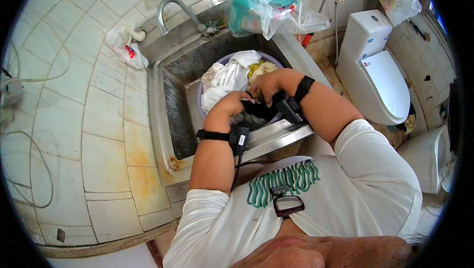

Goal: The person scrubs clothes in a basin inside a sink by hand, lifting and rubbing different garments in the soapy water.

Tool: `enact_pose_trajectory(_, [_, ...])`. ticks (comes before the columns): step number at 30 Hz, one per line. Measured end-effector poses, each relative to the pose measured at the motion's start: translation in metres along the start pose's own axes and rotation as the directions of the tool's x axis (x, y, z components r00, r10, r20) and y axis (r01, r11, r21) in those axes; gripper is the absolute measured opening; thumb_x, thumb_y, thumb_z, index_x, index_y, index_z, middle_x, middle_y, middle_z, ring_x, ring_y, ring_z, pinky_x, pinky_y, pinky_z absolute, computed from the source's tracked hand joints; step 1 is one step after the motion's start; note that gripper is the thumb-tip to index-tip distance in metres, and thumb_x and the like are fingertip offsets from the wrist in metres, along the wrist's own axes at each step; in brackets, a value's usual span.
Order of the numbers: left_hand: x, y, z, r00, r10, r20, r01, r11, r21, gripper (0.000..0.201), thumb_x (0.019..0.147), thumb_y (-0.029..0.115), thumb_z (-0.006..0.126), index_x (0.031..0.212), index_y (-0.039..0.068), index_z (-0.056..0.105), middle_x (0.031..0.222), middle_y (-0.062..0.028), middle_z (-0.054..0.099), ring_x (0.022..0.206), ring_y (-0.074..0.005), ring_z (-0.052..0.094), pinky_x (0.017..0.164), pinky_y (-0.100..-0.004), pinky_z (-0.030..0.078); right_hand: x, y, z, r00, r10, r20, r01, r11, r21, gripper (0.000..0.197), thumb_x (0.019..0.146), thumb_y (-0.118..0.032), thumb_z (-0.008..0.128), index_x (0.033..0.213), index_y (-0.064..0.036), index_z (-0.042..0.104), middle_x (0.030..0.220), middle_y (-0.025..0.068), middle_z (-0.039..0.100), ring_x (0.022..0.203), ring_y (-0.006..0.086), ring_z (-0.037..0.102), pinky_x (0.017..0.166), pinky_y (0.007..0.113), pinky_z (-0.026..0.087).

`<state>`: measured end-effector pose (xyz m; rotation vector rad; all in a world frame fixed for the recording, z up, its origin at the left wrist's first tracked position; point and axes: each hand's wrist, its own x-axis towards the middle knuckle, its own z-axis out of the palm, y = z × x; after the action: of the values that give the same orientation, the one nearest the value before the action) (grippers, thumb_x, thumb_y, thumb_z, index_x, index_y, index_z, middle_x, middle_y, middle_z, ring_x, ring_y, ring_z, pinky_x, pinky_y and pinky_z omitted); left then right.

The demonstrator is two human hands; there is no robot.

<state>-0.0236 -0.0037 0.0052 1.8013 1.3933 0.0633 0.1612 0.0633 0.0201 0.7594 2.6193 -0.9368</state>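
Observation:
A round purple basin [199, 101] stands inside the metal sink [173, 120], heaped with laundry. White cloth [229, 83] fills its far and left part, and a yellow-green piece [255, 66] shows near the far right. Over the near side, my left hand [235, 103] has its fingers closed on a black garment [259, 111]. Close beside it, my right hand [269, 86] curls its fingers around the same black garment. Part of the fingertips is hidden by the cloth and by the strapped-on device at my right wrist. Greyish wet fabric [245, 120] lies under the hands.
A curved faucet [170, 4] rises behind the sink. Plastic bags hang or rest nearby: one with teal contents [266, 9] at the sink's back corner, a small white one [126, 48] at left. A white toilet [377, 75] and a white bin [422, 159] stand at right.

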Motion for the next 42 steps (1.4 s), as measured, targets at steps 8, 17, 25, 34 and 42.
enact_pose_trajectory(8, [0.022, -0.026, 0.01, 0.992, -0.071, 0.102, 0.071, 0.997, 0.007, 0.044, 0.065, -0.002, 0.065, 0.108, 0.008, 0.065, 0.094, -0.0068, 0.067, 0.085, -0.0172, 0.06, 0.077, -0.0308, 0.048, 0.024, 0.004, 0.019, 0.929, 0.098, 0.356, -0.15, 0.981, 0.121, 0.038, 0.078, -0.036, 0.068, 0.099, -0.0043, 0.065, 0.084, 0.004, 0.064, 0.08, 0.0191, 0.058, 0.071, 0.033, 0.046])
enact_pose_trajectory(17, [0.012, -0.01, 0.012, 0.99, -0.09, 0.105, 0.083, 0.994, 0.069, 0.046, 0.069, 0.011, 0.071, 0.115, 0.014, 0.063, 0.099, -0.0109, 0.067, 0.088, -0.0233, 0.062, 0.08, -0.0323, 0.048, 0.029, -0.004, 0.025, 0.775, 0.349, 0.527, -0.372, 0.926, -0.067, 0.054, 0.08, -0.041, 0.064, 0.121, -0.0065, 0.057, 0.111, 0.0101, 0.063, 0.097, 0.0238, 0.058, 0.084, 0.036, 0.045])
enact_pose_trajectory(25, [0.023, -0.014, 0.012, 0.997, -0.056, 0.051, 0.049, 0.989, 0.139, 0.041, 0.068, 0.028, 0.075, 0.101, 0.006, 0.067, 0.092, -0.014, 0.068, 0.085, -0.0252, 0.063, 0.078, -0.0338, 0.048, 0.047, 0.034, 0.044, 0.829, 0.225, 0.511, -0.253, 0.967, -0.015, 0.052, 0.075, -0.033, 0.07, 0.119, -0.0087, 0.057, 0.109, 0.0101, 0.064, 0.093, 0.0253, 0.061, 0.079, 0.038, 0.048])
enact_pose_trajectory(34, [-0.003, 0.015, -0.008, 0.955, -0.035, -0.295, -0.029, 0.978, -0.209, 0.032, 0.066, 0.022, 0.07, 0.086, -0.002, 0.065, 0.072, -0.0124, 0.062, 0.066, -0.0204, 0.057, 0.063, -0.0329, 0.045, 0.016, 0.0, 0.02, 0.857, 0.393, 0.334, -0.374, 0.919, -0.123, 0.042, 0.069, -0.023, 0.072, 0.108, -0.0089, 0.065, 0.104, 0.0104, 0.067, 0.089, 0.0261, 0.062, 0.078, 0.041, 0.048])
enact_pose_trajectory(42, [0.0, 0.01, -0.007, 0.723, -0.082, -0.686, -0.374, 0.788, -0.489, 0.012, 0.073, 0.009, 0.066, 0.08, 0.001, 0.06, 0.071, -0.0005, 0.056, 0.066, -0.011, 0.05, 0.061, -0.0266, 0.041, 0.014, 0.003, 0.02, 0.971, 0.212, 0.111, -0.231, 0.951, 0.204, 0.035, 0.075, -0.019, 0.066, 0.106, -0.0026, 0.063, 0.089, 0.0106, 0.067, 0.075, 0.0241, 0.062, 0.066, 0.037, 0.049])
